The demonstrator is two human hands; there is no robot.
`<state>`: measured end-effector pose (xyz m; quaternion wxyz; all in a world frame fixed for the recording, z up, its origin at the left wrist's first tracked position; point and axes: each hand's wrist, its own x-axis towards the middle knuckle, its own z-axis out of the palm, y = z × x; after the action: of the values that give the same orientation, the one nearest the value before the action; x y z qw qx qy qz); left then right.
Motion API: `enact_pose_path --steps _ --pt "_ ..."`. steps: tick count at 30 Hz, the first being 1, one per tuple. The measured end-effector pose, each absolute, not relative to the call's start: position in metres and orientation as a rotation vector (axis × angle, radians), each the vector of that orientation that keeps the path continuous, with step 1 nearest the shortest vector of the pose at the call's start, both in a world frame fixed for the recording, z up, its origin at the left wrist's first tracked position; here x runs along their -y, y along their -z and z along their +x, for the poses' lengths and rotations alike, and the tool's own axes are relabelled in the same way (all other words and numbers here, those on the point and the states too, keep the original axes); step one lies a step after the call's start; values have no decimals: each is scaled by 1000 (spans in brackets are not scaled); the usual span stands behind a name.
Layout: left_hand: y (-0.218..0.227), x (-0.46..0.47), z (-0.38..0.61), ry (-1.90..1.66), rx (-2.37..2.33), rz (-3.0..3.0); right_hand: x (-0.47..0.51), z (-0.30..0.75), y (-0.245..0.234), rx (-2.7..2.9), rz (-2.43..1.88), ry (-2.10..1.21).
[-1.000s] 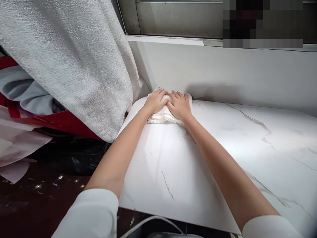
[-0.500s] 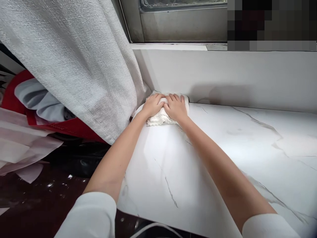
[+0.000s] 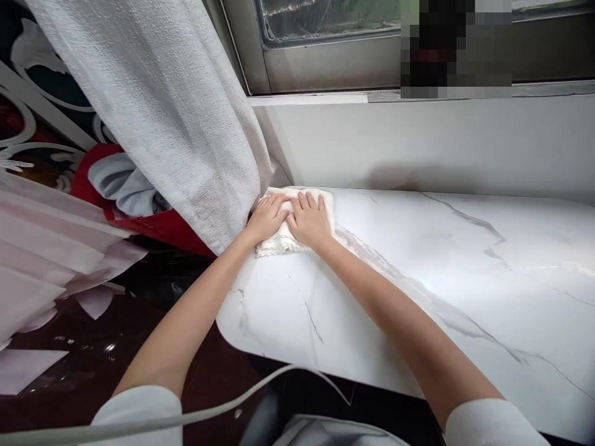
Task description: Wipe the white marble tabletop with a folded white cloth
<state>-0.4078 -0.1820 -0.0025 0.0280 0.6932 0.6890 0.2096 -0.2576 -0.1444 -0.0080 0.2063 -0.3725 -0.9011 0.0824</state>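
A folded white cloth with a ruffled front edge lies on the white marble-patterned tabletop, at its far left end close to the curtain. My left hand rests palm down on the cloth's left part, its fingers stretched out. Beside it, my right hand presses flat on the cloth's right part with fingers spread. The two thumbs nearly meet. Part of the cloth is hidden under both hands.
A thick grey-white curtain hangs against the left end of the tabletop. Behind stand a low white wall and a metal window frame. At left is a red container holding light-blue fabric. A white cable crosses the foreground.
Both hands and the cloth have slid left and toward me, away from the back wall. The camera view has shifted too, showing more of the left side and the cable.
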Motion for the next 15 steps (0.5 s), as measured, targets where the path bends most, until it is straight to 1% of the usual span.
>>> enact_pose_path --steps 7,15 --pt "5 259 -392 -639 -2193 2159 214 -237 5 2557 -948 -228" --pt "-4 337 -362 -598 -2281 2095 276 -210 3 2604 -794 -222"
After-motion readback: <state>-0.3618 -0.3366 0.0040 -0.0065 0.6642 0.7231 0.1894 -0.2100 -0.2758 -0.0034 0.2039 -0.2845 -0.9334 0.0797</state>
